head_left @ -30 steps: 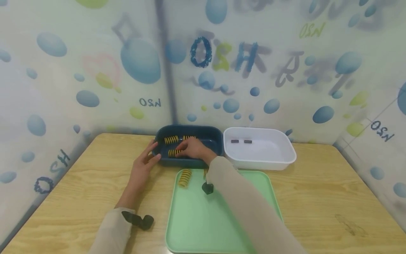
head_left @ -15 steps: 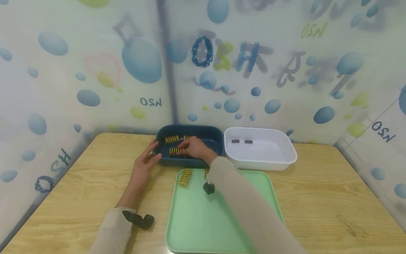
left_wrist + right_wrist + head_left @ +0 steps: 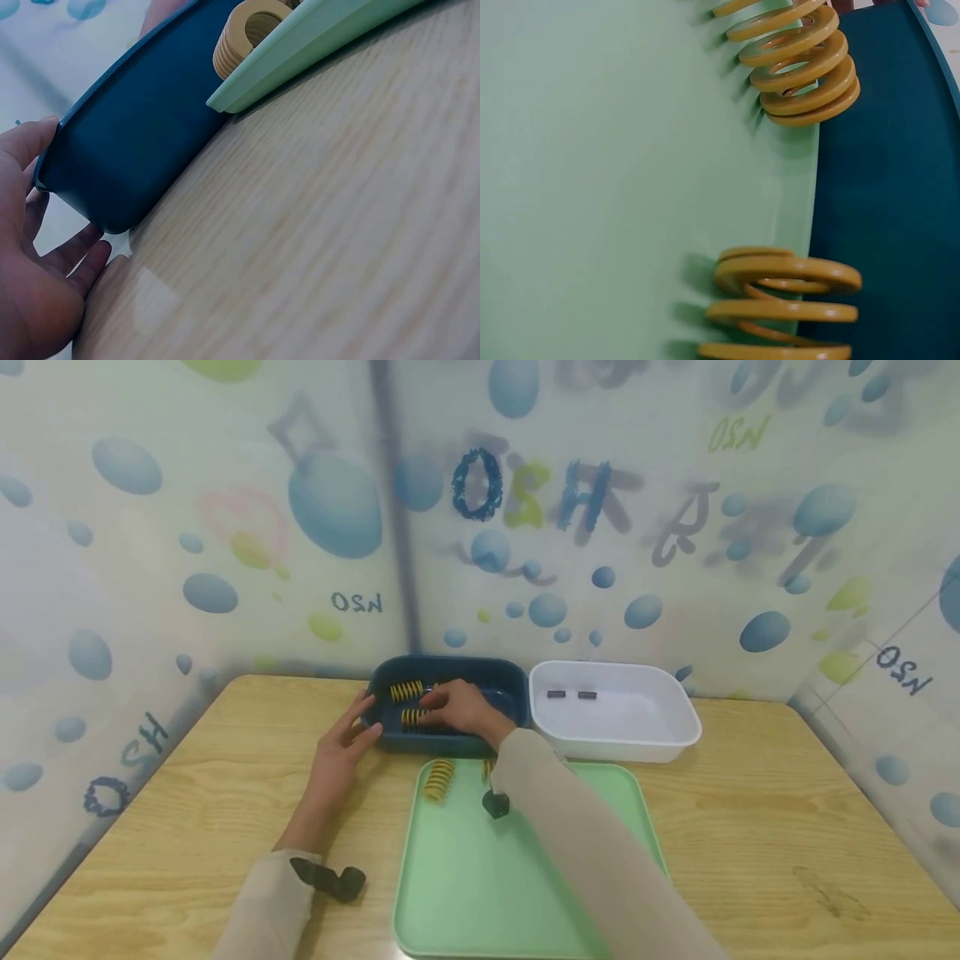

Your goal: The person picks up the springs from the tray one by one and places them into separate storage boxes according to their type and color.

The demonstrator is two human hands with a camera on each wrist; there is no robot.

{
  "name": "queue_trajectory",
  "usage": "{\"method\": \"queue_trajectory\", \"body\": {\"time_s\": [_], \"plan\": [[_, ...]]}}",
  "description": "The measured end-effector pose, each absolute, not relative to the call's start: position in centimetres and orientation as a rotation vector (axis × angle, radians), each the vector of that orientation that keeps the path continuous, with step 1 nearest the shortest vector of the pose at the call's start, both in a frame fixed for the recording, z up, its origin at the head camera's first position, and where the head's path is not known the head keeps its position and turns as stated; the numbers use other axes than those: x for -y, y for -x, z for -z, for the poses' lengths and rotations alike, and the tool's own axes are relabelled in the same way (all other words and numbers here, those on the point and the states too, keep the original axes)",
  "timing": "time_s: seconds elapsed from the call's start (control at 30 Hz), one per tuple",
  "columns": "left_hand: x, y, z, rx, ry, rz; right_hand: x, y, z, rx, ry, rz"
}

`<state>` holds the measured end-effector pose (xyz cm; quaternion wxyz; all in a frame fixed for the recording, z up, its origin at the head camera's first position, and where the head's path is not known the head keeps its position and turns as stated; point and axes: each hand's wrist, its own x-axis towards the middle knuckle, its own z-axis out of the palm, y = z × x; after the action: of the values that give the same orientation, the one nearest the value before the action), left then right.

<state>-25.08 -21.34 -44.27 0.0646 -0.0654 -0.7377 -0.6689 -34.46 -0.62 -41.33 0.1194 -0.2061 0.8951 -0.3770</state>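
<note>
At the left end of a dark blue bin (image 3: 442,743), my left hand (image 3: 337,760) holds the corner, fingers spread between its far and near sides. The left wrist view has a fingertip at the rim and other fingers by the end wall. My right hand (image 3: 461,708) reaches into this bin, thumb and index parted at the right end of a yellow coil spring (image 3: 411,717) lying on the floor. Behind it lie a second spring (image 3: 407,691) and a third, mostly hidden by that hand. The right wrist view shows no right fingers.
A green tray (image 3: 480,877) lies in front of the bin, with one spring (image 3: 438,779) at its far left and another (image 3: 487,770) partly behind the right sleeve. To the right stands a white bin (image 3: 615,747) holding two small dark cylinders (image 3: 587,695).
The near spring in the bin has shifted slightly away and straightened, then stayed put. My right hand has risen a little, covering more of the third spring. My left hand has not moved.
</note>
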Motion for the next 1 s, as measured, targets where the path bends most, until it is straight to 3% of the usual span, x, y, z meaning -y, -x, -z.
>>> {"method": "queue_trajectory", "body": {"time_s": [0.47, 1.0], "plan": [[21.7, 25.9, 45.8, 2.206, 0.224, 1.996, 0.5, 34.5, 41.0, -2.569, 0.561, 1.245], [21.2, 24.7, 43.8, 2.245, 0.208, 2.005, -3.5, 33.0, 36.5, -2.564, 0.657, 1.316]]}}
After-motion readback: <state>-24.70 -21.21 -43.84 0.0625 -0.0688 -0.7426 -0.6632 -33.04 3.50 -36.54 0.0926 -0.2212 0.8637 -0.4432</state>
